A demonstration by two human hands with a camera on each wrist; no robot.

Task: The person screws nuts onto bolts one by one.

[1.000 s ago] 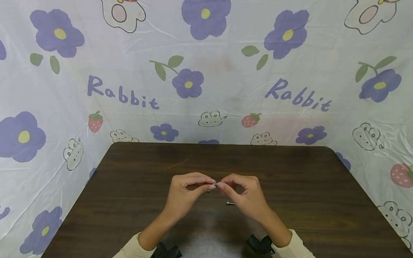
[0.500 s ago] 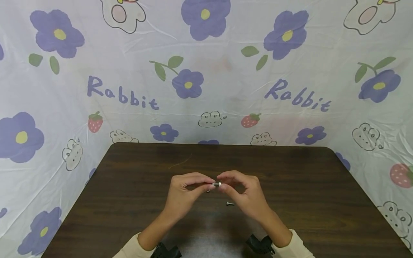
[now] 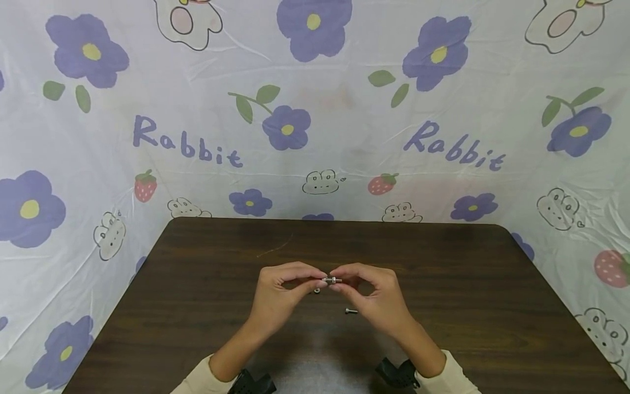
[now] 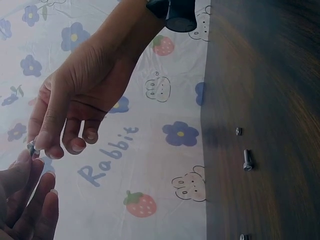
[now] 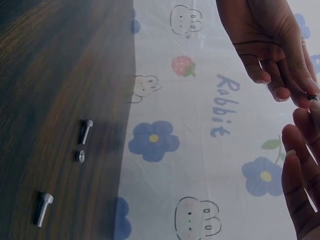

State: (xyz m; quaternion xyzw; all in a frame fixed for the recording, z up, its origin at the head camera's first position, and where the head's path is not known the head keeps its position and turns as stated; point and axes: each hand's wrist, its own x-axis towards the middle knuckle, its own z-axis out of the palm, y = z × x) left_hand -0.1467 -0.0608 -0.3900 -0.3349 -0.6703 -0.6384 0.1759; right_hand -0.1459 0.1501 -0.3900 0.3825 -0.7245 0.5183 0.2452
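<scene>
A small metal bolt [image 3: 326, 280] is held level between both hands above the dark table. My left hand [image 3: 281, 293] pinches its head end between thumb and fingertips, which hide the head. A nut [image 3: 334, 280] sits around the shank, and the bare threaded end points right past it. Thumb and forefinger of my right hand [image 3: 376, 295] are right at that nut, one above and one below. In the right wrist view my left hand [image 5: 272, 45] is at the top, meeting the right fingers [image 5: 300, 185] at the right edge.
A loose bolt [image 3: 351, 311] lies on the brown table [image 3: 206, 306] below the right hand. A loose nut [image 3: 317, 290] is by the left thumb. The right wrist view shows two bolts [image 5: 43, 207] and a nut [image 5: 80, 156]. Patterned cloth [image 3: 325, 153] hangs behind.
The right thumb and forefinger parted and have come together again at the nut. More of the bolt's threaded end now shows to the right. The left hand shifted slightly left.
</scene>
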